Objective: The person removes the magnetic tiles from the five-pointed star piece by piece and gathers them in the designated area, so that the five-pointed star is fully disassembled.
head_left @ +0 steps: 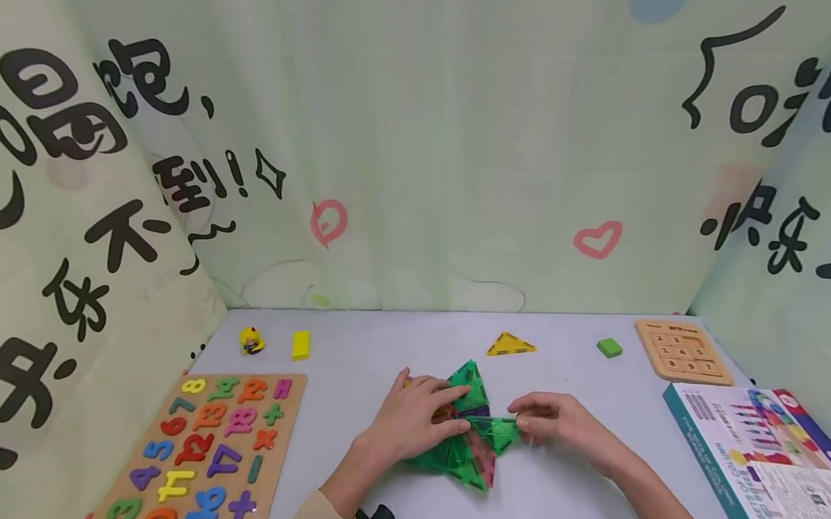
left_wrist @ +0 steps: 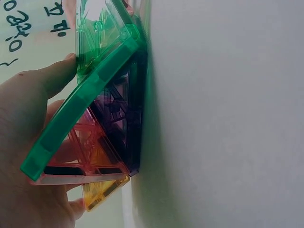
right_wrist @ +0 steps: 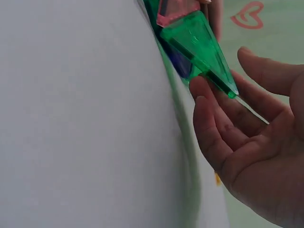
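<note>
A structure of see-through magnetic tiles (head_left: 451, 461) in green, red, purple and yellow stands on the table before me. My left hand (head_left: 412, 416) holds its left side, with the thumb against a green tile in the left wrist view and the fingers partly hidden behind the red and yellow ones. On the right a green triangular tile (right_wrist: 202, 45) juts out from the structure, beside a red tile (right_wrist: 176, 9). The fingers of my right hand (right_wrist: 256, 133) touch this green triangle near its tip from below, while the thumb stands apart from it.
A yellow triangular tile (head_left: 511, 344), a yellow block (head_left: 300, 345), a small yellow duck figure (head_left: 251, 341) and a green block (head_left: 609, 348) lie toward the back. At left is a number board (head_left: 208, 435); at right, a wooden number board (head_left: 683, 353) and a printed box (head_left: 773, 453).
</note>
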The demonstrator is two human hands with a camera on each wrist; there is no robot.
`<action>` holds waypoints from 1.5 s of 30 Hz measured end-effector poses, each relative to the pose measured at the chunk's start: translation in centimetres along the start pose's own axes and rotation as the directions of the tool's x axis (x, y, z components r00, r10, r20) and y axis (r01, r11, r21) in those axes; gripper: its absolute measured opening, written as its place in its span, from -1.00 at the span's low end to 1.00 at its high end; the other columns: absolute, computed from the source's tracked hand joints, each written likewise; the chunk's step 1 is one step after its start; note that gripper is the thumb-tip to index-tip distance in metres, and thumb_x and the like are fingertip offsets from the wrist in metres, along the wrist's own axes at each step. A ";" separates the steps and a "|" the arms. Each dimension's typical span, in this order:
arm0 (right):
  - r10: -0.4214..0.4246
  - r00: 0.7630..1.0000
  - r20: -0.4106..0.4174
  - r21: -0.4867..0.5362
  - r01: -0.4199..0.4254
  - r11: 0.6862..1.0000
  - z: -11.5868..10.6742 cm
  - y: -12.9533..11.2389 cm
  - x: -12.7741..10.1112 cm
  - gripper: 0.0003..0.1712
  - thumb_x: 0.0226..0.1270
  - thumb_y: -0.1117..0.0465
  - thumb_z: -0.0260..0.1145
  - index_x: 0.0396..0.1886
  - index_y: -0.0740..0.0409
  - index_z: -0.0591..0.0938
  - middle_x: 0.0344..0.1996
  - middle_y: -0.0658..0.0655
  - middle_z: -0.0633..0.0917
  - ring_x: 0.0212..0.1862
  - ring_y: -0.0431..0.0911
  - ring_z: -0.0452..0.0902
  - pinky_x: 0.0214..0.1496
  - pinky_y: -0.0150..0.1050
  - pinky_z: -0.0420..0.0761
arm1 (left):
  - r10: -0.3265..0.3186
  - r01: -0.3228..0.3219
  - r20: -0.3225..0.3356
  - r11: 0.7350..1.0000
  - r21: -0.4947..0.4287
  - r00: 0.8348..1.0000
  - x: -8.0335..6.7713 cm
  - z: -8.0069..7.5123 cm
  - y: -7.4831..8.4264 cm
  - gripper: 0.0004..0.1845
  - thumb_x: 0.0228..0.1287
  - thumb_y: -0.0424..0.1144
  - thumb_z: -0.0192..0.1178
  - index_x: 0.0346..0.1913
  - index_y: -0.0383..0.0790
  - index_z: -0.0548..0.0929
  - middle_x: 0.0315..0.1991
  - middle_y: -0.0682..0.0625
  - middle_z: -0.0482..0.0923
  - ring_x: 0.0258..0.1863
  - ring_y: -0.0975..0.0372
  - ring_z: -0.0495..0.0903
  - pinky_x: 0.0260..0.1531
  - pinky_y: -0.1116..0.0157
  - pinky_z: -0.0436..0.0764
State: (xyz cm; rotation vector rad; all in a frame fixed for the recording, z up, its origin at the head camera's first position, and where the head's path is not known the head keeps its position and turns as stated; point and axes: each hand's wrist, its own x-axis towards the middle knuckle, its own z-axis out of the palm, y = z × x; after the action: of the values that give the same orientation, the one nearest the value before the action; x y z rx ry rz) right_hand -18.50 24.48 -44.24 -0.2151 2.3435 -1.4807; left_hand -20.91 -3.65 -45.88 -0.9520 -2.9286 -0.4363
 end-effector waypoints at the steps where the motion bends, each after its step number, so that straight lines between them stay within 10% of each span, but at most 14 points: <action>1: -0.004 1.000 0.015 0.021 0.003 1.000 0.4 0.2 -0.2 -0.53 0.39 0.08 0.32 0.13 0.32 0.59 -0.22 0.15 0.75 -0.30 -0.10 0.63 -0.25 -0.23 0.61 | 0.002 -0.002 -0.002 1.000 -0.001 1.000 0.0 0.0 0.0 -0.37 0.35 0.44 -0.11 0.42 0.40 0.35 0.31 0.12 0.50 0.37 0.16 0.40 0.45 -0.21 0.07; 32: 0.140 0.967 -0.211 0.389 -0.048 0.920 2.7 1.0 0.0 -0.71 0.35 0.37 0.28 0.02 0.41 0.59 -0.37 0.04 0.72 -0.33 -0.17 0.70 -0.16 -0.31 0.70 | 0.004 -0.004 0.018 1.000 0.007 1.000 -0.1 0.0 0.0 -0.39 0.36 0.43 -0.11 0.43 0.47 0.29 0.35 0.11 0.46 0.39 0.16 0.38 0.45 -0.21 0.05; 45: 0.118 0.891 -0.437 0.171 -0.046 0.984 -0.8 0.9 3.4 -0.64 0.35 0.31 0.32 0.08 0.40 0.59 -0.40 0.01 0.72 -0.38 -0.22 0.68 -0.24 -0.38 0.68 | 0.014 -0.014 0.005 1.000 -0.003 1.000 -0.2 -0.1 0.0 -0.39 0.36 0.43 -0.11 0.43 0.46 0.30 0.34 0.10 0.47 0.39 0.16 0.39 0.45 -0.22 0.04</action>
State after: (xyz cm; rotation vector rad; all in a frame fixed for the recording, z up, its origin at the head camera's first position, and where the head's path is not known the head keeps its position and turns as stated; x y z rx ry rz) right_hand -21.87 24.54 -45.47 0.2971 2.5157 -1.8163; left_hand -20.71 -3.78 -45.83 -0.9753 -2.9247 -0.4391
